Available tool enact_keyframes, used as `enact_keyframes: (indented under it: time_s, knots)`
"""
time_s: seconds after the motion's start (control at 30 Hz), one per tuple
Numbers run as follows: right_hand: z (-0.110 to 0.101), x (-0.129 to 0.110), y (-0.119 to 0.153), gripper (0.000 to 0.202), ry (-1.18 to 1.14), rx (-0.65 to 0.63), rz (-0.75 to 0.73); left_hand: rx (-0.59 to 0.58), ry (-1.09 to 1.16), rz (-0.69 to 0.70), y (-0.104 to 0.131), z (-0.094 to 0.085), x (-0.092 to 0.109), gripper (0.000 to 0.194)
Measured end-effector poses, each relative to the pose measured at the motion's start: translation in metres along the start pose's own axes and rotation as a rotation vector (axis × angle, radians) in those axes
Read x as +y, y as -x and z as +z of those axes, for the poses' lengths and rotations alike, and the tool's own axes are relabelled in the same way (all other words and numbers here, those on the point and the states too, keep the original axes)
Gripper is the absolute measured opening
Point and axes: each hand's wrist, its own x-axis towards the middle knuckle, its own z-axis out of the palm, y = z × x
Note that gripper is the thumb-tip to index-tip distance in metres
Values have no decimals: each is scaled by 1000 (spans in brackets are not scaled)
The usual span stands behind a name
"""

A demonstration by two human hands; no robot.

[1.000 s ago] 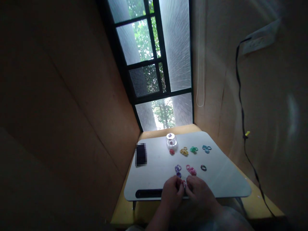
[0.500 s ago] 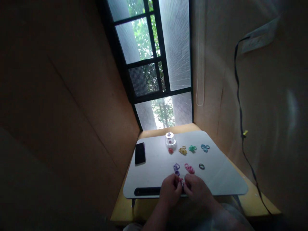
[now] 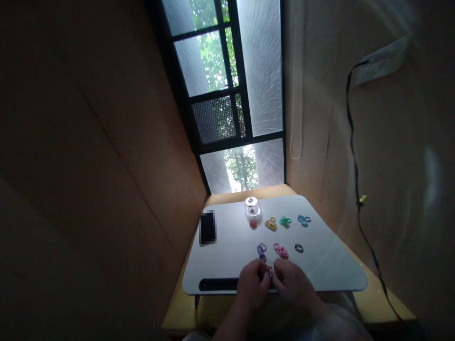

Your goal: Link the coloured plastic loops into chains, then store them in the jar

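Note:
My left hand [image 3: 253,282] and my right hand [image 3: 292,280] meet over the front edge of the white folding table [image 3: 227,246]. Both are closed, fingertips pinched around a small red band [image 3: 270,269], which looks like a hair tie; fingers cover most of it. Just beyond my left hand lie purple bands [image 3: 261,247]. Pink bands [image 3: 280,250] are heaped past my right hand, with a dark band [image 3: 299,247] to their right. Farther back sit red bands [image 3: 253,224], yellow bands [image 3: 270,224], green bands [image 3: 285,221] and blue bands [image 3: 304,220] in separate little piles.
A clear round jar [image 3: 252,210] stands at the back of the table. On the left lies a dark, blurred-out flat object [image 3: 207,228]. A black slot [image 3: 218,284] runs along the front edge. A cable [image 3: 356,184] hangs down the right wall, and a window [image 3: 245,161] is behind.
The view has shifted very slightly. My hands stay together at the front edge, fingers still pinched on the red band, with only a small change in its position.

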Motion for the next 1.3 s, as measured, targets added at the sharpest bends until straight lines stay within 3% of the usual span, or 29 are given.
enact_keyframes:
  time_s: [1.3]
  knots:
    - [-1, 1, 0, 16, -21, 4, -21, -34, -154, 23, 5, 0, 4, 10]
